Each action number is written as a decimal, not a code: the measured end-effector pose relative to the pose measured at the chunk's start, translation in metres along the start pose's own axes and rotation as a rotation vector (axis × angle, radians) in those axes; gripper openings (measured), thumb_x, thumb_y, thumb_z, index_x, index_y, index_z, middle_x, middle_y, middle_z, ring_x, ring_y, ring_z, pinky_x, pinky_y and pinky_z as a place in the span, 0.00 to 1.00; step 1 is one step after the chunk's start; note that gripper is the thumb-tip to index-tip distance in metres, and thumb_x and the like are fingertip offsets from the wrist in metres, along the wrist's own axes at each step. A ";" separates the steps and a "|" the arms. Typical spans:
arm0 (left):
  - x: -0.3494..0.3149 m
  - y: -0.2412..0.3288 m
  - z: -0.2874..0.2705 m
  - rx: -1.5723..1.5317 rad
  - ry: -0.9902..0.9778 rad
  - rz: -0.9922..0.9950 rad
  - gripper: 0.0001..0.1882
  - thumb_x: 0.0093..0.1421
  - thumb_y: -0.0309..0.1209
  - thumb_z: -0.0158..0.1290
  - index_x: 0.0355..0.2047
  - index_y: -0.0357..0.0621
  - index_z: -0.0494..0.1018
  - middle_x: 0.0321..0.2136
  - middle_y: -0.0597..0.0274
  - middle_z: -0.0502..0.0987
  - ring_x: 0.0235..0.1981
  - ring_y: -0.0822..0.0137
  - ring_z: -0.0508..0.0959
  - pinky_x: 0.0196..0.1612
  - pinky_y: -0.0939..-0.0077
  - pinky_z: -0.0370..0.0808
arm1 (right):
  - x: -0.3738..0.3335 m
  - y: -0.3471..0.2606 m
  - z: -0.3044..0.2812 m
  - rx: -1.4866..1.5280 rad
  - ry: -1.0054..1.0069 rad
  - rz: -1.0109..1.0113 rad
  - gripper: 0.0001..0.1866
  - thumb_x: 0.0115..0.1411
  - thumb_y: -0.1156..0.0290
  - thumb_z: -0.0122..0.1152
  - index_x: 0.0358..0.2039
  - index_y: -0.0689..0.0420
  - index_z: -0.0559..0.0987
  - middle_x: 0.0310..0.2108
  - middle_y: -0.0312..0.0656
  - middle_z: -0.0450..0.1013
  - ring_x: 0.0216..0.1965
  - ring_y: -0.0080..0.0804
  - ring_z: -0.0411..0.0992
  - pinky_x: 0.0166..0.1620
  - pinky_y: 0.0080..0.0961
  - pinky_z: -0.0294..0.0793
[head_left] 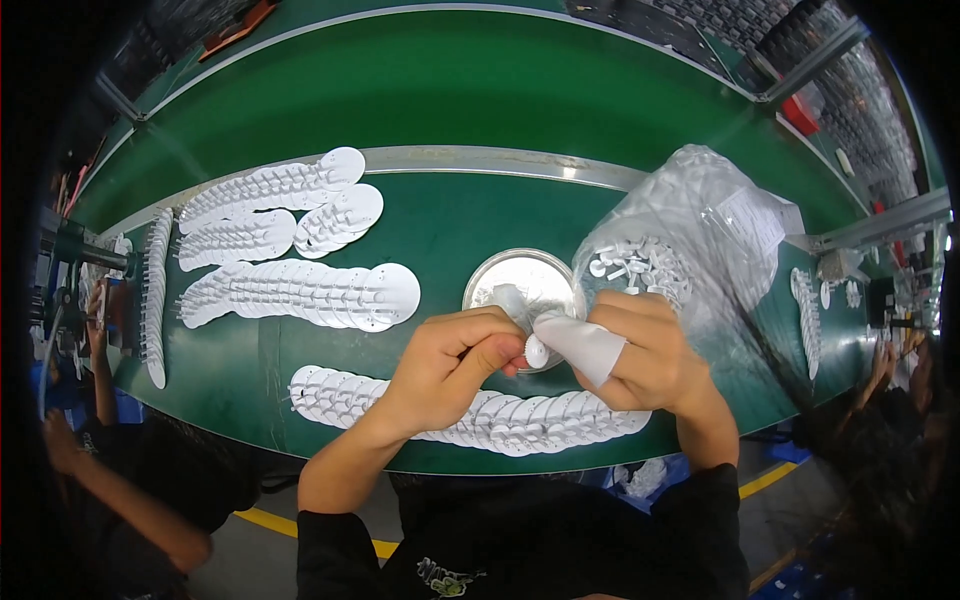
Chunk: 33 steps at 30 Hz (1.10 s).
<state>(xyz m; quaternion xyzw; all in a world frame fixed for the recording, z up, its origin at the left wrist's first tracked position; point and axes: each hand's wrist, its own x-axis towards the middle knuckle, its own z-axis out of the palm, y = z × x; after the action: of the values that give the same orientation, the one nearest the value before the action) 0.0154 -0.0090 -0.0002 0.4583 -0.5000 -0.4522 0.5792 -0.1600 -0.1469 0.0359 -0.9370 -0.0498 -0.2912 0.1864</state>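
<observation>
A small white toothed gear (pixel 537 352) sits between my two hands, just in front of a round metal dish (pixel 478 284). My left hand (pixel 446 362) is closed, its thumb and forefinger pinching the gear's left edge. My right hand (pixel 645 350) is closed too. One of its fingers wears a white cover (pixel 588 346), and that covered tip presses on the gear from the right. Clear, shiny material (pixel 512 300) lies in the dish, partly hidden behind my fingers. Below my hands, a row of overlapping white discs (pixel 520 424) runs along the table's near edge.
More rows of overlapping white discs (pixel 300 290) lie at the left. A clear plastic bag (pixel 690 200) stands at the right, its mouth showing several small white parts (pixel 640 265). A raised metal edge (pixel 480 160) borders the green table. People work at both sides.
</observation>
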 end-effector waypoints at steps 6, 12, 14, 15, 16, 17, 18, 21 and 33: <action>0.001 -0.002 0.003 -0.005 0.035 -0.027 0.07 0.63 0.23 0.47 0.29 0.32 0.73 0.24 0.60 0.75 0.25 0.71 0.74 0.29 0.79 0.70 | 0.003 -0.003 -0.004 -0.037 -0.055 -0.028 0.25 0.39 0.75 0.64 0.42 0.60 0.79 0.23 0.36 0.67 0.20 0.30 0.68 0.18 0.24 0.66; 0.001 -0.001 0.004 0.128 0.061 0.113 0.06 0.61 0.22 0.48 0.29 0.32 0.73 0.24 0.57 0.75 0.25 0.68 0.74 0.29 0.78 0.70 | 0.002 -0.001 -0.005 0.095 -0.008 0.004 0.21 0.42 0.77 0.64 0.41 0.60 0.79 0.23 0.37 0.69 0.21 0.30 0.69 0.20 0.25 0.67; 0.001 -0.001 0.003 0.147 0.060 0.137 0.06 0.61 0.21 0.48 0.29 0.32 0.73 0.25 0.57 0.75 0.25 0.68 0.74 0.29 0.78 0.70 | 0.003 -0.004 -0.006 0.222 0.063 0.100 0.18 0.44 0.80 0.63 0.40 0.62 0.79 0.24 0.40 0.72 0.21 0.31 0.71 0.22 0.25 0.68; 0.001 -0.001 0.003 0.162 0.060 0.162 0.05 0.61 0.21 0.49 0.30 0.32 0.73 0.25 0.57 0.75 0.24 0.68 0.74 0.29 0.78 0.70 | 0.004 -0.004 -0.010 0.303 0.083 0.121 0.17 0.45 0.81 0.63 0.39 0.62 0.79 0.25 0.41 0.73 0.21 0.32 0.71 0.23 0.25 0.68; 0.001 0.000 0.002 0.164 0.057 0.161 0.05 0.61 0.21 0.49 0.30 0.32 0.73 0.25 0.57 0.75 0.24 0.68 0.74 0.29 0.78 0.70 | 0.004 -0.004 -0.011 0.385 0.104 0.141 0.15 0.47 0.83 0.62 0.38 0.63 0.79 0.25 0.43 0.74 0.21 0.33 0.71 0.23 0.25 0.68; 0.001 0.000 0.002 0.172 0.042 0.183 0.05 0.61 0.21 0.49 0.30 0.32 0.74 0.25 0.57 0.75 0.24 0.68 0.74 0.29 0.78 0.70 | 0.005 -0.005 -0.011 0.385 0.108 0.142 0.15 0.47 0.83 0.62 0.38 0.63 0.79 0.25 0.43 0.74 0.21 0.33 0.71 0.23 0.25 0.68; 0.001 0.000 0.002 0.178 0.025 0.205 0.05 0.61 0.21 0.49 0.30 0.32 0.74 0.26 0.58 0.74 0.24 0.68 0.74 0.29 0.78 0.70 | 0.004 -0.005 -0.011 0.442 0.088 0.169 0.14 0.48 0.83 0.61 0.38 0.63 0.80 0.24 0.43 0.74 0.20 0.34 0.72 0.23 0.25 0.68; -0.001 -0.003 0.003 0.154 0.046 0.185 0.06 0.61 0.22 0.49 0.30 0.32 0.74 0.25 0.57 0.74 0.25 0.68 0.74 0.29 0.77 0.70 | 0.004 -0.008 -0.008 0.536 0.039 0.237 0.12 0.51 0.83 0.61 0.38 0.63 0.80 0.25 0.45 0.75 0.20 0.34 0.72 0.24 0.24 0.68; -0.002 0.000 0.001 0.233 0.001 0.242 0.04 0.59 0.22 0.52 0.30 0.32 0.74 0.26 0.57 0.74 0.25 0.65 0.74 0.28 0.76 0.70 | 0.000 -0.006 -0.007 0.689 0.036 0.324 0.11 0.51 0.83 0.60 0.37 0.63 0.80 0.29 0.47 0.77 0.25 0.32 0.76 0.28 0.22 0.72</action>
<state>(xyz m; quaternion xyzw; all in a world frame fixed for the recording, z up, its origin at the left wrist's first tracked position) 0.0143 -0.0076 -0.0006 0.4587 -0.6004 -0.3179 0.5727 -0.1647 -0.1439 0.0431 -0.8099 0.0074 -0.2406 0.5350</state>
